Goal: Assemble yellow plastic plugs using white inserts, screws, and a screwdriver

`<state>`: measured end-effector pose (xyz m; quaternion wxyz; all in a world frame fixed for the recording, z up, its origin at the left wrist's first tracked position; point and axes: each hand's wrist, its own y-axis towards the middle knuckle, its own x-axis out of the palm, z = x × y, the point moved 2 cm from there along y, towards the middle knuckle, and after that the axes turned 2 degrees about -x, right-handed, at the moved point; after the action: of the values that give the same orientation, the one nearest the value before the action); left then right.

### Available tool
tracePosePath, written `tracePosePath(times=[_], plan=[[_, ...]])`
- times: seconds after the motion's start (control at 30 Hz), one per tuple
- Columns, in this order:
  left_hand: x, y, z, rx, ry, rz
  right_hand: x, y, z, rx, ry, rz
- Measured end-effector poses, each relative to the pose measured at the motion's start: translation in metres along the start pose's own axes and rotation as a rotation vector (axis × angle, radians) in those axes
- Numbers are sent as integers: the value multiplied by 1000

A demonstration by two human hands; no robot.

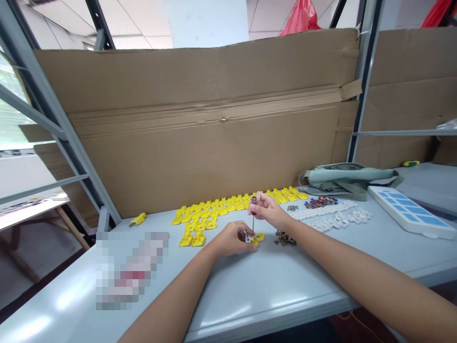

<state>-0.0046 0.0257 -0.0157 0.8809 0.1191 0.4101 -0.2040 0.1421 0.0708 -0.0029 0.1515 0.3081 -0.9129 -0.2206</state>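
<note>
brown corrugated cardboard (200, 138) fills the middle of the frame as a tall creased wall, with grey metal shelf posts (53, 119) slanting down the left. below it a smooth, pale grey table (250, 290) with a glossy sheen runs across the lower half. at the right edge lies a flat white tray (410, 212) with blue rectangular wells, and behind it a soft, crumpled grey-green cloth bag (348, 178). a long band of bright yellow plastic clips (221, 212), angular and interlocked, stretches across the centre, with rows of small white plastic pieces (332, 216) to its right and a few red and blue bits behind those. a yellow-handled tool (138, 219) lies alone at centre left. a small heap of dull metal screws (283, 237) sits just right of the hands.

left hand (232, 239) is curled over, fingers pinching a small yellow part (256, 237) with a white metal piece against the table at centre frame. right hand (269, 209) is closed around a slim screwdriver (253, 212), dark-handled with a thin steel shaft, held upright with its tip down on that part.
</note>
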Motion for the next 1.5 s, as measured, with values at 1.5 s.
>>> tracePosePath(times=[1.5], plan=[[0,1,-5,33,18,-19,-6,-6,2,247,-145,-209]])
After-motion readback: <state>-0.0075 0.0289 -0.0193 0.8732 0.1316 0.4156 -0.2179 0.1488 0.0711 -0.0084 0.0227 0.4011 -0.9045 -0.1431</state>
